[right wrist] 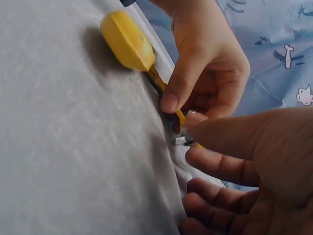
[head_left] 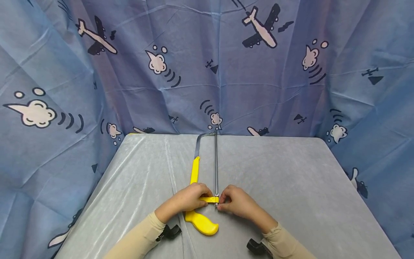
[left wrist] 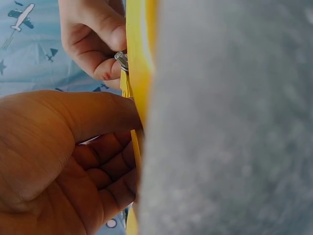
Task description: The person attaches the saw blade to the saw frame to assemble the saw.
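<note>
A hacksaw with a yellow handle (head_left: 203, 223) lies on the table, its grey metal frame (head_left: 198, 145) and narrow blade (head_left: 216, 162) pointing away from me. My left hand (head_left: 193, 197) grips the yellow part of the frame just ahead of the handle, thumb and fingers on either side of it. At the near end of the blade, my right hand (head_left: 240, 203) pinches the small metal wing nut (left wrist: 121, 59) between thumb and forefinger. The other right fingers (right wrist: 203, 208) are loosely curled beside it. My left palm hides part of the yellow frame.
A light grey cloth covers the table (head_left: 275, 172). Behind it and on both sides hangs a blue curtain (head_left: 194, 72) printed with planes and clouds. Black wrist mounts (head_left: 171, 232) sit under both forearms, close over the cloth.
</note>
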### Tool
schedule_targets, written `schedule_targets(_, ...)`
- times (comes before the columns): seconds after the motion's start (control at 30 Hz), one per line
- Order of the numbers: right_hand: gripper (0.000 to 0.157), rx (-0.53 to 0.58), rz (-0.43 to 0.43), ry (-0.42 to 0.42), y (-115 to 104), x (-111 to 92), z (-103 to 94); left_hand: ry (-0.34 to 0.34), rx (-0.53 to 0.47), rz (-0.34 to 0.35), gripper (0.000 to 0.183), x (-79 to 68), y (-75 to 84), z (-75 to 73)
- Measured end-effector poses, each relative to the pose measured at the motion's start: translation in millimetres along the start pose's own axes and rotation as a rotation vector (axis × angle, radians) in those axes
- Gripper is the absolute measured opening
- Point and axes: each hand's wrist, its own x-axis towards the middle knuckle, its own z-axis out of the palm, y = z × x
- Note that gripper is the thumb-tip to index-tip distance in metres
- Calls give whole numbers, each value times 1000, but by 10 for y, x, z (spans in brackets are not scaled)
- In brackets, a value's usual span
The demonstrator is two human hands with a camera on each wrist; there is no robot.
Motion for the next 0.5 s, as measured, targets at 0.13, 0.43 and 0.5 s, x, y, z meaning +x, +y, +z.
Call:
schedule_targets(0.13,25,-6,17,9,-74,-37,23,0,3,-3,20,-3,1,0)
schedule_targets(0.43,28,-44,108,100,-194,-93,136,-4,1,-12,19,7,-1,5)
schedule_targets(0.5,27,-50,105,96,-196,-93,138,-6,1,-14,19,7,3,2)
